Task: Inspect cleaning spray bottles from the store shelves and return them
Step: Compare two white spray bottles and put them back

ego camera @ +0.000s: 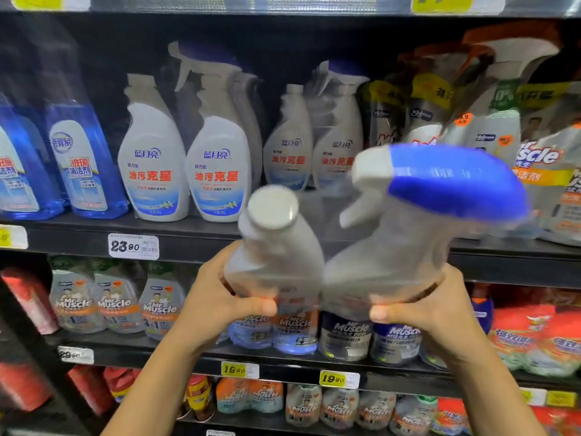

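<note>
I hold a shrink-wrapped twin pack in front of the shelves, tilted so its tops point at me. It has a white refill bottle [276,243] with a round cap on the left and a white spray bottle [408,234] with a blue trigger head on the right. My left hand [217,297] grips the refill bottle's body, thumb across the front. My right hand [421,306] grips the spray bottle's body the same way. Both bottles are motion-blurred, and their labels are hidden.
The dark shelf [188,231] behind carries matching white twin packs [185,152], with blue bottles [85,162] to the left and Mr Muscle packs [540,158] to the right. More Mr Muscle bottles [345,335] stand on the shelf below. A gap shows behind the held pack.
</note>
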